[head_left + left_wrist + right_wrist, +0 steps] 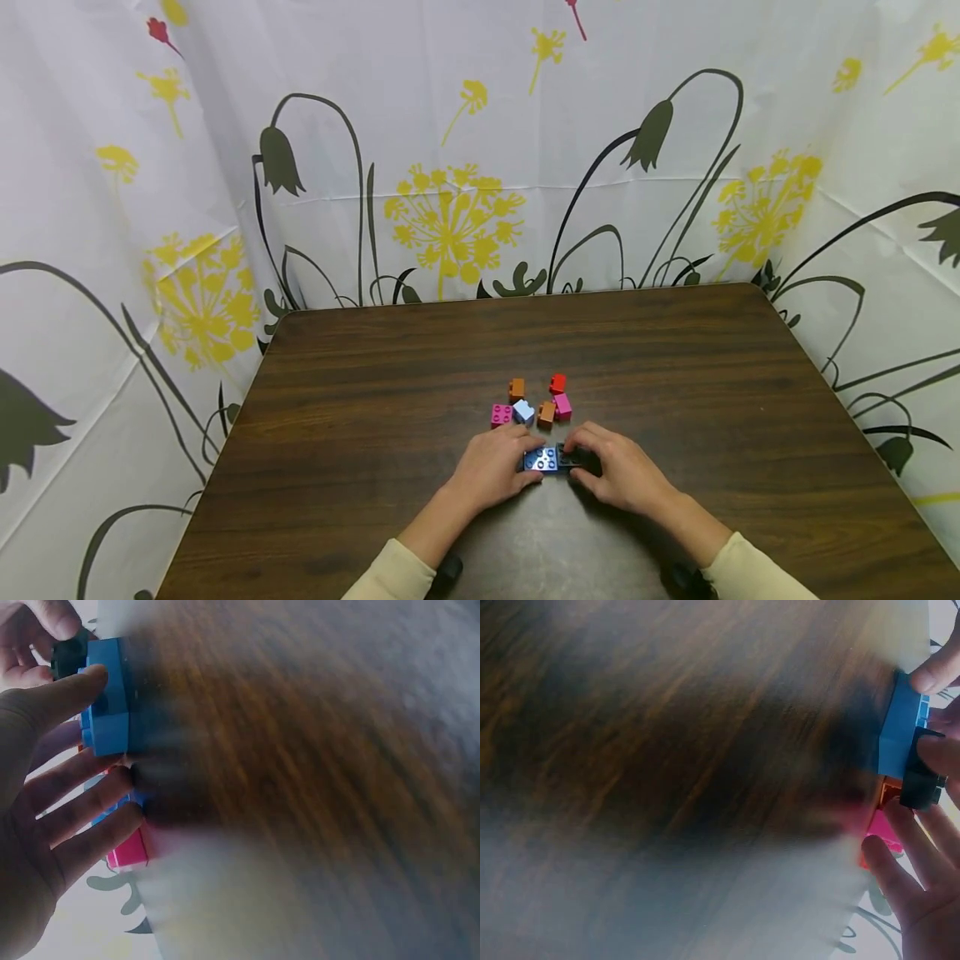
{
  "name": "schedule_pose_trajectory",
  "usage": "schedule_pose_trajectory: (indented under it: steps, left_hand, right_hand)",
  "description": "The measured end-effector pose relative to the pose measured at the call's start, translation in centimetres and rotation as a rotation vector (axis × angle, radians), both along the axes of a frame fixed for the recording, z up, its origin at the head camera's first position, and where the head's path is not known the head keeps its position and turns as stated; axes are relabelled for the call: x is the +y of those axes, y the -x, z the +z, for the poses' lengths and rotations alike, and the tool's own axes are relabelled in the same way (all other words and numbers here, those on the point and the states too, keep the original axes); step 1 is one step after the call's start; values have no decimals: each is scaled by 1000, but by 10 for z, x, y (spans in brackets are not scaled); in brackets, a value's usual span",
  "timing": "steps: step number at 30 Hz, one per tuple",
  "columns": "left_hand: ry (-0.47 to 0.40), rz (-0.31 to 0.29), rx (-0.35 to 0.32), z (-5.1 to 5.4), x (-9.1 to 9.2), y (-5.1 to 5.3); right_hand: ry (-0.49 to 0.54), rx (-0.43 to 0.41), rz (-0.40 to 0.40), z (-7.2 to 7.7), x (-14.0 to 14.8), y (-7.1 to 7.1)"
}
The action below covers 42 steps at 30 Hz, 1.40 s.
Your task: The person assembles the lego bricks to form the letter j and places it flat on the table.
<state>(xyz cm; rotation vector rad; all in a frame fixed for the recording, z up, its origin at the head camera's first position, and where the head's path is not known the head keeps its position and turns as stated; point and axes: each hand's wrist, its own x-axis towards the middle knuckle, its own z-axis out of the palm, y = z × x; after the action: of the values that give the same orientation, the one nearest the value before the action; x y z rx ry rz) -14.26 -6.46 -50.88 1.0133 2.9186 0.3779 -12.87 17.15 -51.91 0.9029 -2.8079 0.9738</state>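
In the head view, the left hand (491,468) pinches a blue studded brick (541,459) between thumb and fingers. From the other side the right hand (624,472) holds a black brick (567,457) that meets the blue one's right end. The left wrist view shows the left thumb on the near side of the blue brick (110,705), the dark brick (69,654) beyond it. In the right wrist view, the black brick (921,771) sits against the blue brick (902,724), somewhat raised from the table; whether their studs are joined I cannot tell.
Just beyond the hands lie several small bricks: two orange (517,389), two pink (502,415), one red (557,383) and one light blue (523,412). They stand on a brown wood-grain table (360,400), with a flower-patterned curtain (480,125) behind its far edge.
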Motion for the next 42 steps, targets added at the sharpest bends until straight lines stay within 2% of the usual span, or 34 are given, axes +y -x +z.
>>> schedule_pose_trajectory:
  steps: [3,6,9,11,15,18,21,29,36,42]
  left_hand:
    - [-60,10,-1,0,-6,-2]
    - [-148,55,13,2,-16,0]
    - [-241,122,65,5,-28,7]
    - [-253,167,108,5,-35,15]
    - [-178,206,107,2,-42,26]
    - [-112,195,63,-3,-43,29]
    - [-80,199,51,-6,-41,30]
    - [-60,264,82,-9,-36,29]
    - [-49,296,106,-13,-34,29]
    - [-92,317,47,-8,-35,25]
  right_hand:
    - [23,-29,-12,-2,1,0]
    - [21,-60,-31,-2,2,-1]
    - [-1,-84,-50,-3,3,-2]
    - [-9,-88,-57,-3,4,-2]
    - [-4,-77,-46,-3,4,-2]
    - [-2,-71,-35,-4,5,-2]
    - [-4,-74,-33,-4,5,-2]
    - [-7,-77,-38,-4,5,-2]
    - [-15,-83,-43,-4,4,-2]
    - [-22,-92,-48,-3,4,-2]
